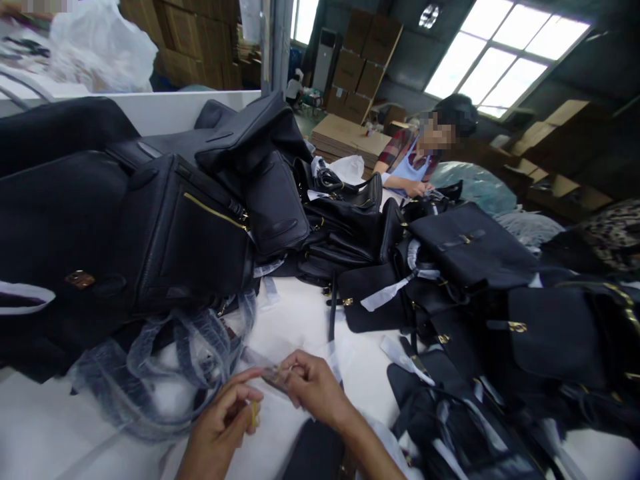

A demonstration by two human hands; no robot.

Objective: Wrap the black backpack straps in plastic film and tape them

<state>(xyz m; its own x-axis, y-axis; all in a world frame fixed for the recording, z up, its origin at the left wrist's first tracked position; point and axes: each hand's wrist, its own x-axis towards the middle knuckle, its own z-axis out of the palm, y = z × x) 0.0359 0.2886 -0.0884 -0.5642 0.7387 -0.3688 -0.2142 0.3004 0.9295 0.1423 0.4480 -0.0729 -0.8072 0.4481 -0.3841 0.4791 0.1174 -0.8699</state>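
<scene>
My left hand is at the bottom centre, its fingers curled around a small yellow piece whose kind I cannot make out. Its index fingertip reaches the tip of a thin, clear-and-dark piece. That piece is pinched in my right hand; it looks like a strap end in clear film, but blur hides its detail. Dark straps wrapped in clear plastic film lie looped on the white table, left of my hands. Below my right wrist is a flat black piece.
Large black bags are heaped along the left and back. More black bags with gold clasps cover the right side. Across the table a person in an apron handles a dark item. Cardboard boxes stand behind.
</scene>
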